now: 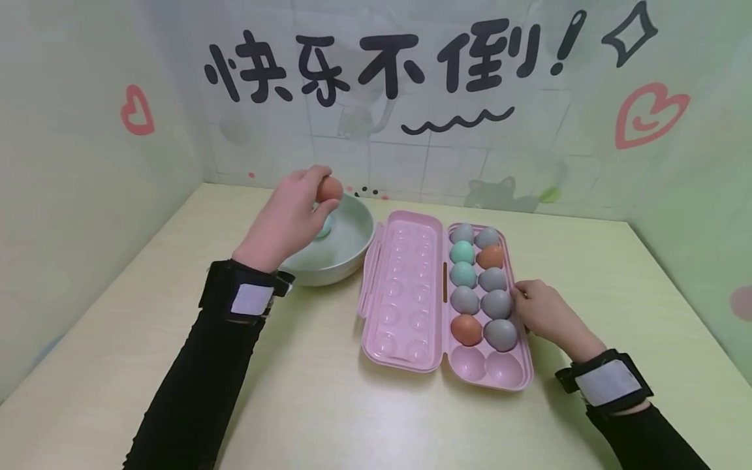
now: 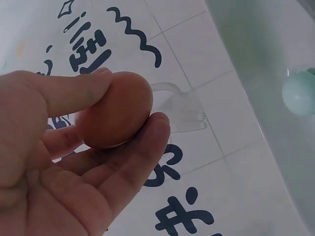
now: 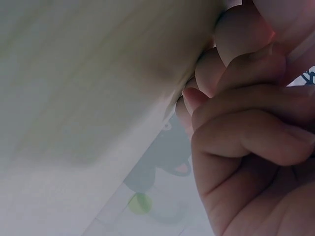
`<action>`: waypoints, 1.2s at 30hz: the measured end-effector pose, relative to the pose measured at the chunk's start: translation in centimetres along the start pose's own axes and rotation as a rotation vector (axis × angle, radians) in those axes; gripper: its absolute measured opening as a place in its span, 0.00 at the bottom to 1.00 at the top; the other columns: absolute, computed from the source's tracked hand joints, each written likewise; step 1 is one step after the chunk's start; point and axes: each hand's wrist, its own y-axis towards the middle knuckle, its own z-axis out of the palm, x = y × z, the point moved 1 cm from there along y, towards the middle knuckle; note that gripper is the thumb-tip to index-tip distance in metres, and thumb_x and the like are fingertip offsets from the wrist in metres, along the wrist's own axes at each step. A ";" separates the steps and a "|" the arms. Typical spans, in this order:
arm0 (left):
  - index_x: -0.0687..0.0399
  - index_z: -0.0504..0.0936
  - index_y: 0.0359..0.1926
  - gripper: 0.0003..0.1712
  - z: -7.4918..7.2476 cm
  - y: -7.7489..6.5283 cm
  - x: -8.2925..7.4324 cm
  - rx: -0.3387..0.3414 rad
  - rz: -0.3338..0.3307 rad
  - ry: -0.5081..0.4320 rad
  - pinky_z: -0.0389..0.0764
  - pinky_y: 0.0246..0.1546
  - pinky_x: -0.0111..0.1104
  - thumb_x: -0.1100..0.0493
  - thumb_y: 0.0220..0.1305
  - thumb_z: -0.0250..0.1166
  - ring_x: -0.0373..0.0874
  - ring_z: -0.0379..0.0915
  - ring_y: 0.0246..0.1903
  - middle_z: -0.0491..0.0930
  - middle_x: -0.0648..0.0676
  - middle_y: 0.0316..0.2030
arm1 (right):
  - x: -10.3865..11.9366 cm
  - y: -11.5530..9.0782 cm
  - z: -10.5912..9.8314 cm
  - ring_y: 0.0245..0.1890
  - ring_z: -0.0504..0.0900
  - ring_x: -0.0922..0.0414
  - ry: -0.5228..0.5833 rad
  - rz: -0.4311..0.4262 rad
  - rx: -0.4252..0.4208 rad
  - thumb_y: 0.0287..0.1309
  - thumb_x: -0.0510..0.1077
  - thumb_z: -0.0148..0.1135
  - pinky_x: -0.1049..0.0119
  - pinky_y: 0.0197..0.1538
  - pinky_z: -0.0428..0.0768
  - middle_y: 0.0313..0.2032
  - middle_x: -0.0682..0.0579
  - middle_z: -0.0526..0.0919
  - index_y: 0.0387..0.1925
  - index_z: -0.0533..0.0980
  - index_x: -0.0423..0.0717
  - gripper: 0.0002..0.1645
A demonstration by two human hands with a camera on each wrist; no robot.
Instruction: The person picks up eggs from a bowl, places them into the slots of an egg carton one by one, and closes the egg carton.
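My left hand (image 1: 288, 212) pinches a brown egg (image 1: 330, 189) between thumb and fingers, above the far side of a pale bowl (image 1: 352, 238). The left wrist view shows the thumb on top of the egg (image 2: 118, 110) and the fingers under it. Inside the bowl lies a mint-green egg (image 1: 325, 226), partly covered by my hand. A pink egg carton (image 1: 486, 384) lies unfolded, holding several grey, mint and brown eggs, with two bare cups at its near end. My right hand (image 1: 546, 316) grips the carton's right rim, fingers curled at its edge and underside.
The carton's dimpled lid (image 1: 402, 294) lies flat between the bowl and the egg rows. Behind the light wooden table (image 1: 329, 391) stands a printed backdrop (image 1: 376, 150), with pale side panels at left and right.
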 end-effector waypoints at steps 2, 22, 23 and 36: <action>0.69 0.69 0.64 0.28 0.1 -0.1 -0.1 -0.006 0.008 0.011 0.73 0.54 0.45 0.61 0.68 0.64 0.58 0.69 0.53 0.75 0.66 0.53 | 0.0 0.0 0.1 0.18 0.73 0.54 -0.002 -0.001 -0.006 0.72 0.39 0.38 0.59 0.22 0.74 0.21 0.47 0.73 0.32 0.74 0.33 0.19; 0.69 0.68 0.64 0.30 1.4 -0.6 -3.0 -0.060 0.140 -0.008 0.75 0.53 0.40 0.57 0.68 0.64 0.54 0.73 0.53 0.76 0.64 0.54 | -0.4 -0.2 0.7 0.16 0.72 0.55 0.017 0.016 -0.007 0.72 0.40 0.39 0.60 0.20 0.72 0.18 0.48 0.73 0.31 0.74 0.35 0.19; 0.69 0.68 0.65 0.30 1.7 -0.7 -3.4 -0.049 0.148 -0.009 0.74 0.54 0.40 0.56 0.69 0.63 0.54 0.72 0.53 0.76 0.64 0.55 | -0.4 -0.3 0.7 0.16 0.72 0.55 0.015 0.016 -0.007 0.72 0.40 0.39 0.60 0.20 0.72 0.18 0.49 0.73 0.30 0.74 0.35 0.20; 0.63 0.69 0.61 0.25 5.9 -3.1 -8.8 0.133 0.381 -0.128 0.75 0.51 0.30 0.58 0.69 0.64 0.44 0.72 0.48 0.76 0.57 0.51 | 0.2 0.0 0.3 0.16 0.71 0.55 0.001 -0.003 -0.009 0.73 0.40 0.39 0.60 0.20 0.72 0.18 0.49 0.72 0.29 0.73 0.36 0.20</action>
